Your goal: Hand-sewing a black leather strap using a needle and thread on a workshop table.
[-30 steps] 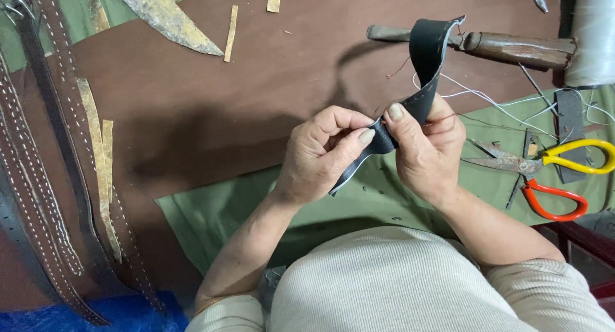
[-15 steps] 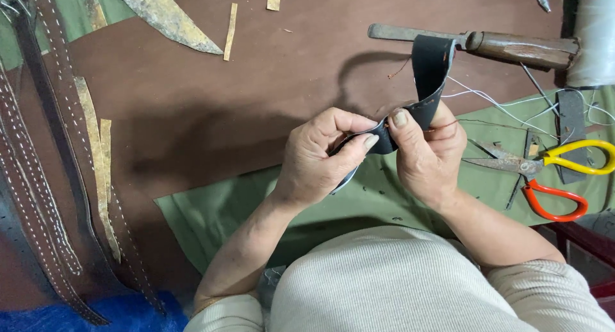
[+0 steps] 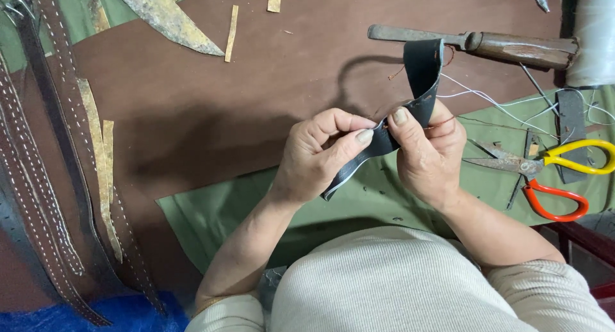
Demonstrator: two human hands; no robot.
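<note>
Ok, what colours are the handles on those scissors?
In the head view, the scissors have one yellow handle and one orange-red handle.

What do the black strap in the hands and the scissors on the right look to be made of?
Black strap: likely leather, matte and stiff, holding its bend, pale stitching along one edge. Scissors: metal blades, dull and rusty brown; handles look like glossy plastic or coating, one yellow, one orange-red.

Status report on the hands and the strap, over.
Left hand and right hand both pinching the dark leather strap, its top end curled upright. White thread trailing right. Scissors and wooden-handled tool lie close by, not touching.
</note>
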